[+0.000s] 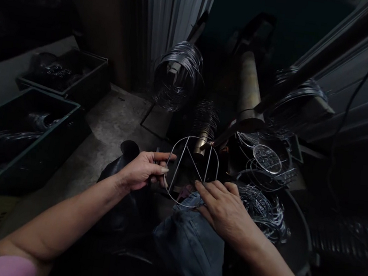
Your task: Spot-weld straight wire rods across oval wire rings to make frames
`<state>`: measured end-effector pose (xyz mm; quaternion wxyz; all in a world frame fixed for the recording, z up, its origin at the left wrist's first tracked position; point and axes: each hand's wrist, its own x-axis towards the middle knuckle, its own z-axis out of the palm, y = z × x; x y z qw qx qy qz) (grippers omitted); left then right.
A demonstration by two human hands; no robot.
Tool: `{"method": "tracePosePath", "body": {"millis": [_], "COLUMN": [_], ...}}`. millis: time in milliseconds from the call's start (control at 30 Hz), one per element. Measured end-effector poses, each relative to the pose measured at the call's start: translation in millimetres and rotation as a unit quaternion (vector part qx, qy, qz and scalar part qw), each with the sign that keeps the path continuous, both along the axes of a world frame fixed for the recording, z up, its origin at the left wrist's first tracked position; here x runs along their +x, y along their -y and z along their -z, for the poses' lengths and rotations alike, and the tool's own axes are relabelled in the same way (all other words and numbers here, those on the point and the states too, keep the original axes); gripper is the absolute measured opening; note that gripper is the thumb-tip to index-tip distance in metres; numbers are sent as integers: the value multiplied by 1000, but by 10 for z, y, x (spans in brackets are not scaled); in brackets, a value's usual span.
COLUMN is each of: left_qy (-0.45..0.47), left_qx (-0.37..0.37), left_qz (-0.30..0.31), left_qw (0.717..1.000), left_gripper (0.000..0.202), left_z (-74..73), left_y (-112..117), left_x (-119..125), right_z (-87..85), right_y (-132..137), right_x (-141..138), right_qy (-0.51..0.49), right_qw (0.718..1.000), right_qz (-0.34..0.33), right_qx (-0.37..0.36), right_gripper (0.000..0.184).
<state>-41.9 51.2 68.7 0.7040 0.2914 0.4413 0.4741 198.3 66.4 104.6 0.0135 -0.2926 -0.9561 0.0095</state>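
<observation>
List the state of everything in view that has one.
wire frame: held up, three cross wires inside its ring.
left hand: shut on the frame's left rim.
right hand: fingers straight, touching the lower rim.
wire coil: wound on its holder.
near bin: open-topped, wire inside.
loose rings: piled on the right.

Single head-worn view, forward and down, close above the left hand (143, 171) and right hand (225, 210)
</observation>
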Motion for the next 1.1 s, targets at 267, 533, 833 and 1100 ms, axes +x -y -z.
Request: {"method": "tracePosePath", "body": {"millis": [267,533,833,1100], "left_qy": [19,61,141,147], "left_qx": [0,-12,-60,-98], "left_qz": [-8,-27,-24,-67], "left_qw": [1000,998,988,982], "left_gripper": [39,41,34,38], "left_z": [35,73,137,431], "left_y": [8,49,212,371], "left_x": [23,59,115,107], "right_z": [-35,-85,-465,-331], "right_y": [13,125,32,-291], "right_x": [-6,-70,-339,-1234], "right_qy": [5,44,-27,101], "right_qw": [1000,998,998,983], "right_qz": [3,20,-16,-146], "right_qx": [2,42,61,37], "right_gripper": [37,43,31,14]}}
